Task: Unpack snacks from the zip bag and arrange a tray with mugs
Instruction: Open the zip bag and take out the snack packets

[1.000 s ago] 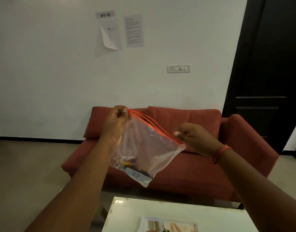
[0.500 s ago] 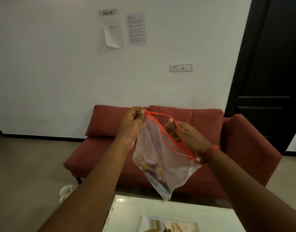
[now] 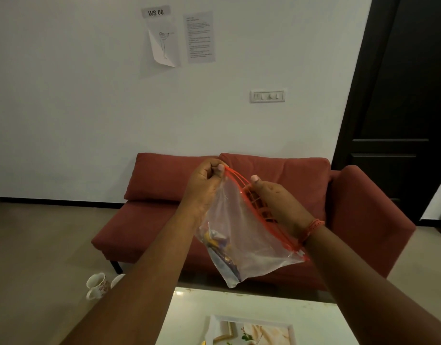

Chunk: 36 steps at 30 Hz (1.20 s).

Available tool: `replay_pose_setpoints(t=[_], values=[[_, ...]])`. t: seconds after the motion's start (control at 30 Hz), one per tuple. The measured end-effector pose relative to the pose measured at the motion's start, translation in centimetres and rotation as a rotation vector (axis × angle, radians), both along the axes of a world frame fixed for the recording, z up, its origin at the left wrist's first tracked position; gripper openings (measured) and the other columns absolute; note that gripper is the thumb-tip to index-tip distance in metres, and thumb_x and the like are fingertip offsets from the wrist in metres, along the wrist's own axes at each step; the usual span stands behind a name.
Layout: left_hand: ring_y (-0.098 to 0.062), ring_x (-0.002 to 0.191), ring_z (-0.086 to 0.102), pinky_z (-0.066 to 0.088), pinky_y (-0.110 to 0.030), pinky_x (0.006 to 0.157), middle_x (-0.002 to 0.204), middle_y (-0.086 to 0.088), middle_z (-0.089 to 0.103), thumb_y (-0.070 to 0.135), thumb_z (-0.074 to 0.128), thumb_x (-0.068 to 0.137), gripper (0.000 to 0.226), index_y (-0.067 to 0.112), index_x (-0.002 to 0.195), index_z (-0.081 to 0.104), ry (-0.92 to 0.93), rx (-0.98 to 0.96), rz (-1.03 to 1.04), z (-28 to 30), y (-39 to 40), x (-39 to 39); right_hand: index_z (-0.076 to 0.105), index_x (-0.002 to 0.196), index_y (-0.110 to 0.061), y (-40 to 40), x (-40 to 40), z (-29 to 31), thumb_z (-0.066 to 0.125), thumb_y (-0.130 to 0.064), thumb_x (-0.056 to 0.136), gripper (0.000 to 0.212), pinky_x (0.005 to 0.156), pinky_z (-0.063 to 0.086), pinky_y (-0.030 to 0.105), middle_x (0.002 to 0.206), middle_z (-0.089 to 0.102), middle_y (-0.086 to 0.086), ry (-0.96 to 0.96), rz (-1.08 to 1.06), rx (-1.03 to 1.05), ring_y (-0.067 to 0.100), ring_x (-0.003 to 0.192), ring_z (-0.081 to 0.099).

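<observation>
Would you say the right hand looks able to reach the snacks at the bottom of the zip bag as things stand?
Probably yes: the right hand already has fingers inside the open red-rimmed mouth of the zip bag, which the left hand pinches up; the snacks lie deeper, nothing between.

A home living room: red sofa [image 3: 239, 195], low table [image 3: 251, 310], dark door [image 3: 401, 95].

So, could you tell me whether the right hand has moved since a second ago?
Yes. The right hand has gone in through the zip bag's orange mouth, toward the left hand; against the red sofa's back cushions it has shifted left.
</observation>
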<state>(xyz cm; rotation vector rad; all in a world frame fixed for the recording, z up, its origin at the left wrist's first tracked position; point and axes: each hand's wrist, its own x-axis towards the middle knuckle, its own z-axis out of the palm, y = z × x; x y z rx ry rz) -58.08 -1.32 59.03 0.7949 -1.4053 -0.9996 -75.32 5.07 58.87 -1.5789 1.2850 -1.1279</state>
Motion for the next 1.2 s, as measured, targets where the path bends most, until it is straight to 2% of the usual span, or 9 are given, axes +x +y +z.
replay_pose_setpoints(t=[0.1,0.2,0.43,0.6,0.77,0.9,1.0,1.13,1.2], values=[[-0.003,0.075,0.058,0.049,-0.024,0.076,0.080,0.007,0.064,0.021,0.056,0.098,0.015,0.023,0.087,0.066,-0.012,0.000,-0.002,-0.1,0.0,-0.1,0.069,0.091,-0.005,-0.2,0.0,-0.4,0.045,-0.040,0.102,0.044,0.065,0.046,0.039,0.069,0.057,0.006,0.142,-0.063,-0.055,0.018,0.061,0.049],[-0.004,0.076,0.058,0.049,-0.025,0.077,0.080,0.007,0.064,0.021,0.056,0.098,0.014,0.022,0.089,0.066,-0.019,0.000,0.014,-0.2,-0.1,-0.1,0.073,0.087,-0.014,-0.3,0.2,-0.7,0.048,-0.027,0.102,0.032,0.065,0.053,0.037,0.069,0.065,0.001,0.185,-0.056,-0.071,0.014,0.061,0.055],[-0.013,0.085,0.059,0.050,-0.037,0.086,0.088,0.001,0.065,0.022,0.057,0.097,0.016,0.028,0.086,0.069,-0.027,0.007,0.056,-0.8,-0.5,-0.1,0.064,0.073,-0.016,-0.2,0.7,-0.8,0.054,-0.042,0.098,0.037,0.055,0.049,0.027,0.059,0.059,-0.006,0.184,-0.030,-0.034,0.010,0.052,0.053],[-0.013,0.087,0.060,0.052,-0.042,0.089,0.090,-0.002,0.066,0.025,0.057,0.096,0.015,0.029,0.087,0.069,-0.059,0.016,0.063,-1.1,-0.7,-0.2,0.072,0.086,-0.013,-0.7,0.7,-0.9,0.061,-0.017,0.095,0.016,0.051,0.053,0.022,0.064,0.066,-0.001,0.311,-0.019,-0.073,0.008,0.052,0.062],[-0.005,0.093,0.062,0.051,-0.029,0.088,0.098,0.006,0.068,0.026,0.057,0.097,0.011,0.028,0.094,0.068,-0.091,-0.003,0.127,-1.2,-0.4,-0.7,0.065,0.069,-0.024,-1.1,0.8,-1.0,0.059,-0.013,0.091,0.025,0.055,0.052,0.025,0.057,0.062,-0.007,0.366,-0.121,-0.152,0.009,0.051,0.059],[-0.008,0.109,0.057,0.048,-0.023,0.089,0.124,0.002,0.052,0.036,0.058,0.096,0.023,0.024,0.116,0.058,-0.144,0.057,0.307,-2.4,0.4,-1.4,0.061,0.068,-0.025,-1.8,0.6,-1.6,0.061,-0.018,0.090,0.023,0.057,0.043,0.020,0.062,0.060,-0.010,0.411,-0.242,-0.218,0.007,0.058,0.055],[-0.017,0.101,0.052,0.049,-0.031,0.087,0.115,0.001,0.040,0.038,0.062,0.091,0.026,0.018,0.106,0.052,-0.192,0.060,0.477,-3.8,2.2,-2.8,0.065,0.076,-0.016,-2.2,0.6,-2.3,0.060,-0.018,0.091,0.016,0.050,0.038,0.010,0.063,0.062,-0.007,0.395,-0.297,-0.207,0.004,0.055,0.056],[-0.020,0.098,0.058,0.054,-0.039,0.085,0.112,-0.004,0.052,0.053,0.063,0.086,0.041,0.018,0.102,0.048,-0.204,0.309,0.297,-5.2,3.6,-4.5,0.065,0.078,-0.011,-2.4,0.7,-3.0,0.059,-0.018,0.091,0.016,0.053,0.045,0.021,0.067,0.067,0.001,0.361,-0.320,-0.190,0.012,0.057,0.062],[-0.024,0.099,0.065,0.058,-0.043,0.084,0.112,-0.010,0.062,0.055,0.059,0.088,0.042,0.019,0.108,0.047,-0.167,0.476,0.132,-5.3,3.8,-4.8,0.065,0.080,-0.011,-2.4,0.7,-3.2,0.058,-0.017,0.093,0.016,0.051,0.045,0.018,0.069,0.068,0.002,0.355,-0.312,-0.185,0.014,0.059,0.065]])
